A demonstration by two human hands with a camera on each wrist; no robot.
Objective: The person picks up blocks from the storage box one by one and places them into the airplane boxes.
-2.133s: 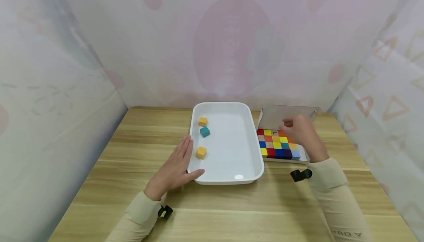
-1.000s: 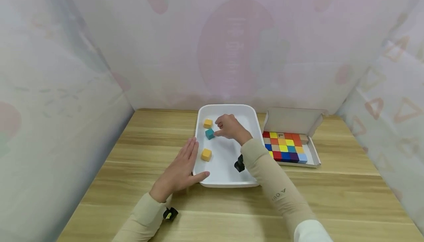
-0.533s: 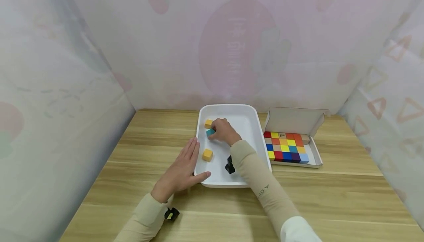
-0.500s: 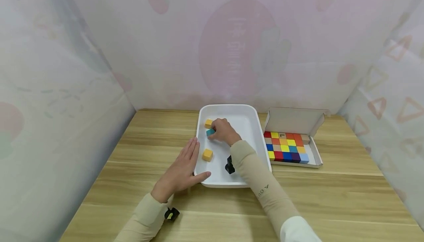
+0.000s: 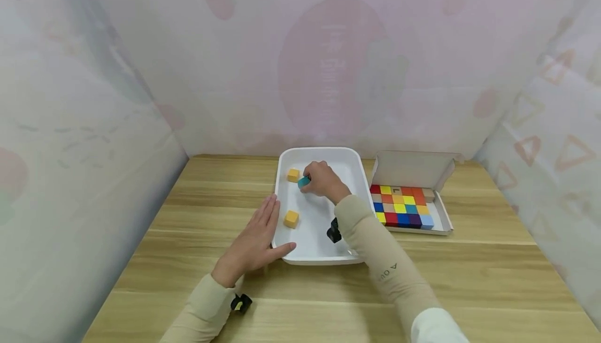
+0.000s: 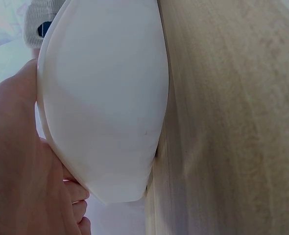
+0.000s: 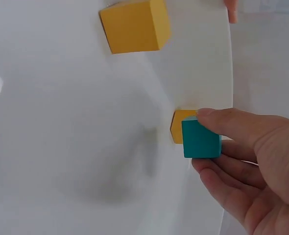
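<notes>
The left hand lies flat with fingers straight and thumb spread, while the right hand, reaching forward on an outstretched sleeved arm, curls its fingers in a pinch.

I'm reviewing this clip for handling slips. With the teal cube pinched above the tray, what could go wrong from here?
1. The right hand holds the teal cube only by fingertips at its edges; it might slip and drop into the white tray.
2. The cube hangs right beside the far yellow cube, so lowering or swinging it may knock that one.
3. The left hand lies flat against the tray's rim rather than gripping it, so a bump could still shift the tray.
</notes>
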